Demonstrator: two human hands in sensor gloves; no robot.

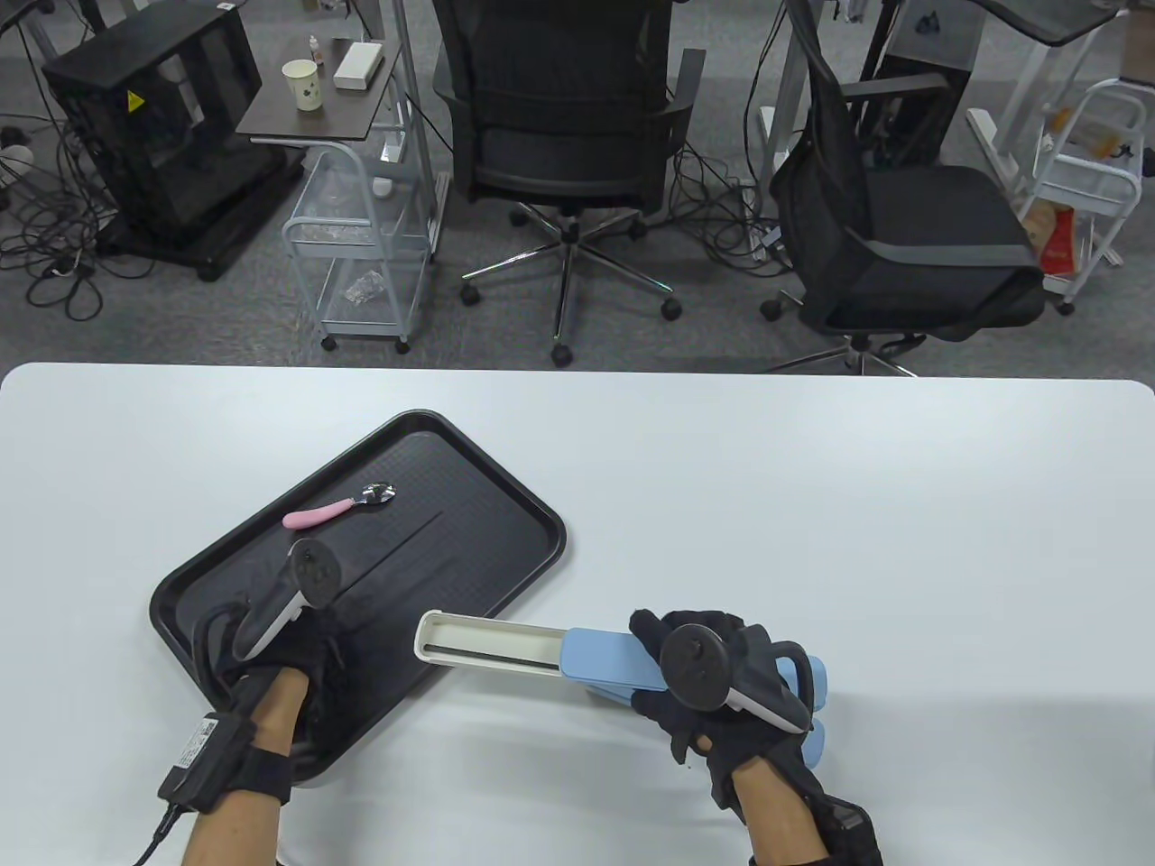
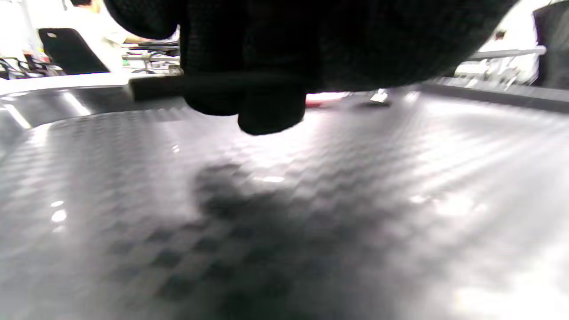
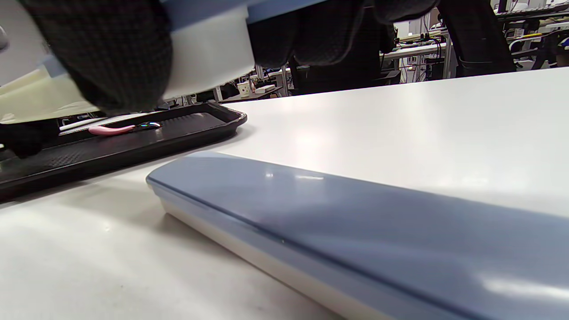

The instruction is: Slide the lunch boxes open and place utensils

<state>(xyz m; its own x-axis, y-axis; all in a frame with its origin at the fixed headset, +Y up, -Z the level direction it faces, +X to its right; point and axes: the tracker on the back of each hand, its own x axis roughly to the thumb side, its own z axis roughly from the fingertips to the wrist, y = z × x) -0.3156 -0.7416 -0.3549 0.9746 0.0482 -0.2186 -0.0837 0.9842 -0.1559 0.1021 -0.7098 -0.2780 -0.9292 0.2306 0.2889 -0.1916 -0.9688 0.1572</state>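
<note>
A black tray [image 1: 505, 505] lies on the table's left half with a pink-handled spoon [image 1: 338, 508] on its far part. The spoon also shows in the right wrist view [image 3: 120, 129]. My left hand [image 1: 316, 636] hovers low over the tray's near part, fingers [image 2: 271, 115] curled down. A dark bar [image 2: 155, 86] shows beside them; I cannot tell whether they hold it. My right hand [image 1: 686, 686] grips a utensil box by its blue lid [image 1: 605, 663], which is slid partway off the white base [image 1: 487, 642]. A second, closed blue box [image 3: 355, 222] lies on the table under that hand.
A thin dark line [image 1: 397, 550] runs across the tray floor. The white table [image 1: 812, 505] stretches to the right and far side. Office chairs [image 1: 568, 135] and carts stand on the floor beyond the far edge.
</note>
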